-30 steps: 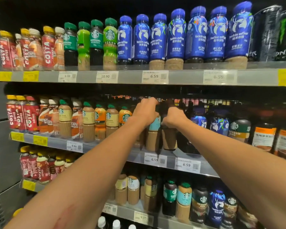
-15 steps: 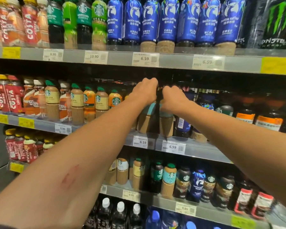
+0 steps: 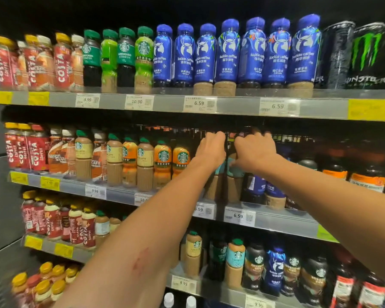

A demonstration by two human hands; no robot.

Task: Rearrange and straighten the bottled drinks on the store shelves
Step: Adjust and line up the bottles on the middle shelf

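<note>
Two bottles with teal labels and milky-brown contents are seen at the centre of the frame, standing side by side on the middle shelf (image 3: 276, 221). The left hand (image 3: 211, 150) is curled over the top of the left teal bottle (image 3: 216, 185), and the right hand (image 3: 253, 150) is curled over the top of the right teal bottle (image 3: 233, 187), so each grip is closed on its own bottle. The two hands are held just beside each other. Orange-labelled Starbucks bottles (image 3: 162, 165) are lined up just left of the left hand, and dark blue bottles (image 3: 273, 194) are placed just right of the gripped pair. A row of blue luckin coffee bottles (image 3: 251, 54) is ranged along the top shelf (image 3: 169, 103), in the upper centre of the frame.
</note>
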